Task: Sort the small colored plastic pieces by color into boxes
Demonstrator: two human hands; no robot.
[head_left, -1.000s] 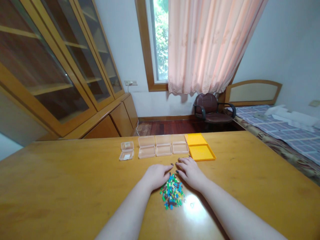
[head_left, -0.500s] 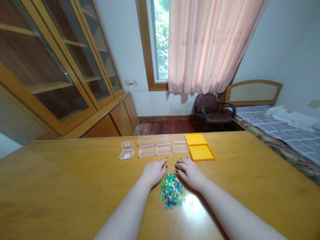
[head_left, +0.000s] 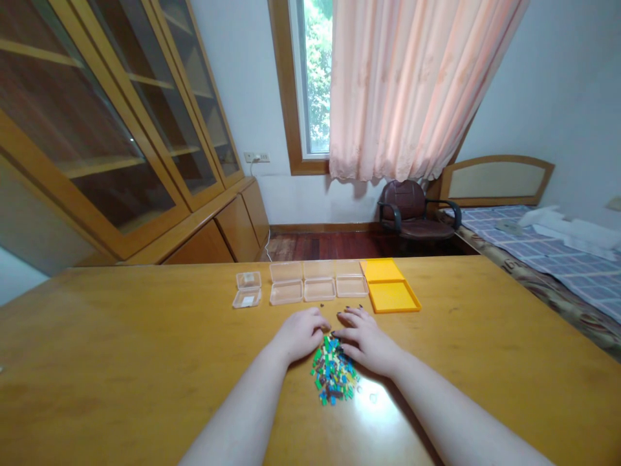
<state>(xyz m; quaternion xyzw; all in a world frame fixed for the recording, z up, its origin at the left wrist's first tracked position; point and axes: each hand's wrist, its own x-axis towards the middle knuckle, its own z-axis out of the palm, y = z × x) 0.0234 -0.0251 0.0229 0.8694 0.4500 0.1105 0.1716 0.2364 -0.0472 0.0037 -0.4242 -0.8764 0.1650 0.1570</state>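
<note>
A pile of small green, blue, white, brown and yellow pieces point(head_left: 334, 375) lies on the wooden table point(head_left: 145, 362). At its upper left edge is my left hand point(head_left: 301, 333), fingers curled and pressed together; whatever they may hold is too small to make out. My right hand point(head_left: 365, 340) rests at the pile's upper right with its fingers spread, the lower ones touching the edge of the pieces. One small dark piece point(head_left: 322, 305) lies apart, beyond my hands.
Past my hands stand three open clear boxes point(head_left: 286, 293), a smaller clear box point(head_left: 247, 298) on their left and an open yellow case point(head_left: 394, 296) on their right. Beyond the table are a cabinet point(head_left: 194, 246), a chair point(head_left: 412, 210) and a bed point(head_left: 514, 226).
My left fingers have curled and moved toward the top of the pile. My right fingers have come closer to it. A small dark piece now shows beyond my left hand.
</note>
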